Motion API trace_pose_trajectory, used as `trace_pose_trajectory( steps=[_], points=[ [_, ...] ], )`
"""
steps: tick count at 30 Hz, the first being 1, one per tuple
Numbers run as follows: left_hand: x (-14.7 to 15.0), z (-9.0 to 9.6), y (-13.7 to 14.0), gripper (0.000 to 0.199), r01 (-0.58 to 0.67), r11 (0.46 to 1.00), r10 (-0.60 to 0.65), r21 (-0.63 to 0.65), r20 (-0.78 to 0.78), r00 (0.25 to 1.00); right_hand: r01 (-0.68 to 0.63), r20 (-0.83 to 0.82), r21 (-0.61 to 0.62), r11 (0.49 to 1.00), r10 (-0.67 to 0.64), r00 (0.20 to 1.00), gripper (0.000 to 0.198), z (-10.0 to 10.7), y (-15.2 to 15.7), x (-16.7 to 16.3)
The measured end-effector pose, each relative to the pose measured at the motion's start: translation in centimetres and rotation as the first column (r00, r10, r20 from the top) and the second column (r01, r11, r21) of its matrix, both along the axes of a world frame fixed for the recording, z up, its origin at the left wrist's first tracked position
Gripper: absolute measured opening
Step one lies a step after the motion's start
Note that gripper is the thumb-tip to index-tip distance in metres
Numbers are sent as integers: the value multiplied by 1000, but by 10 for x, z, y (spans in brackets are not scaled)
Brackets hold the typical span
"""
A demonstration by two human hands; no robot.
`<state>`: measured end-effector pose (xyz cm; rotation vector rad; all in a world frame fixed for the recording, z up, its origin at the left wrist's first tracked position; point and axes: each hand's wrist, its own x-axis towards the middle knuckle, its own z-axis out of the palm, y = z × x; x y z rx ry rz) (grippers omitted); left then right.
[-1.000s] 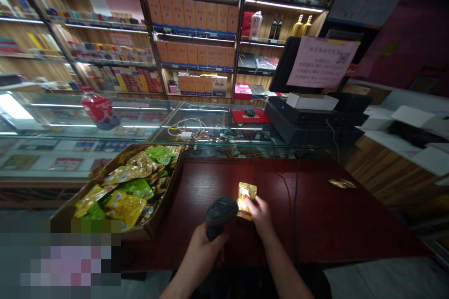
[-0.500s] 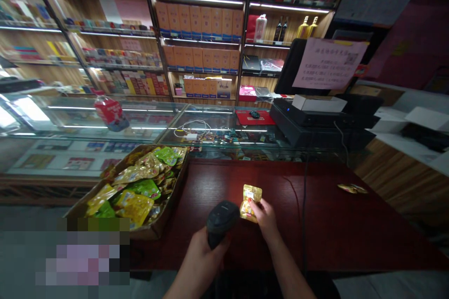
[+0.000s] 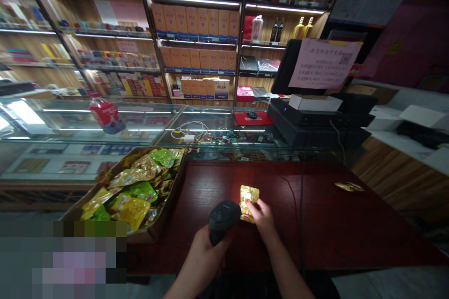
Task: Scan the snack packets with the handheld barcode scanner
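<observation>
My left hand (image 3: 206, 252) is closed round the handle of a black barcode scanner (image 3: 224, 217), whose head points right and away from me. In my right hand (image 3: 264, 218) a small shiny gold snack packet (image 3: 249, 192) is pinched between thumb and fingers, a white label facing up. The scanner's head is close beside the packet, and light falls on the packet. Both hands are over the dark red tabletop (image 3: 210, 177). To the left, a cardboard box (image 3: 154, 233) is filled with gold, yellow and green packets (image 3: 131, 210).
Gold packets (image 3: 348, 187) lie at the table's right side. A dark cable (image 3: 302, 224) crosses the table. Behind it are a glass display counter (image 3: 217, 114), a red bottle (image 3: 105, 113), a white cable (image 3: 189, 138), a mouse (image 3: 252, 115) and a monitor (image 3: 286, 67) with a paper notice.
The whole view has shifted slightly, so the background sits a little further left. My hands still hold the scanner and packet, with the scanner's head slightly nearer the packet.
</observation>
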<state>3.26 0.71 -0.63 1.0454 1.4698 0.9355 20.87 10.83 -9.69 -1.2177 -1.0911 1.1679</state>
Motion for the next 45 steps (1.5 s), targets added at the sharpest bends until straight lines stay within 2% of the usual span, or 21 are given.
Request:
trace_pose_trajectory(
  steps=[7, 11, 16, 24, 26, 28, 30, 32, 35, 38, 40, 42, 45],
  points=[
    [-1, 0, 3, 24, -1, 1000, 1, 4, -36, 999, -8, 54, 22, 1000, 7, 999, 41, -1, 1, -2],
    [-3, 9, 1, 23, 9, 1000, -9, 8, -12, 1000, 5, 74, 39, 999, -8, 997, 42, -2, 2, -4],
    [-8, 21, -6, 19, 24, 1000, -23, 14, -78, 997, 20, 82, 41, 999, -23, 996, 44, -2, 1, -4],
    [-18, 34, -15, 21, 43, 998, -40, 51, -61, 997, 4, 33, -30, 1000, -3, 999, 54, -6, 3, -5],
    [-17, 30, -14, 20, 22, 999, -21, 31, -39, 999, 15, 25, -38, 999, -14, 1000, 53, -8, 1, -2],
    [-17, 18, -11, 21, 4, 1000, -4, -6, -3, 1000, 84, -9, -72, 994, -84, 996, 50, -10, 0, 4],
    [-19, -4, -8, 24, -18, 999, 20, -42, 46, 999, 135, -66, -132, 982, -144, 987, 46, -9, 3, 9],
    [-22, -31, -5, 28, -60, 997, 65, -58, 104, 992, 85, -100, -182, 980, -104, 989, 41, 0, 11, 8],
    [-29, -68, -3, 36, -139, 988, 151, -71, 189, 970, -104, -55, -134, 986, 97, 994, 42, 32, 28, -24],
    [-34, -87, -2, 40, -188, 979, 201, -78, 237, 950, -285, -56, -32, 958, 283, 957, 67, 75, 46, -89],
    [-36, -90, -2, 39, -196, 977, 210, -81, 250, 945, -389, 3, -24, 921, 389, 921, 70, 99, 54, -138],
    [-37, -89, -3, 35, -197, 976, 215, -94, 257, 942, -433, 97, -20, 901, 433, 896, 66, 113, 55, -181],
    [-38, -84, -3, 30, -211, 971, 235, -113, 291, 927, -433, 281, 35, 901, 407, 869, 67, 122, 47, -225]
  ],
)
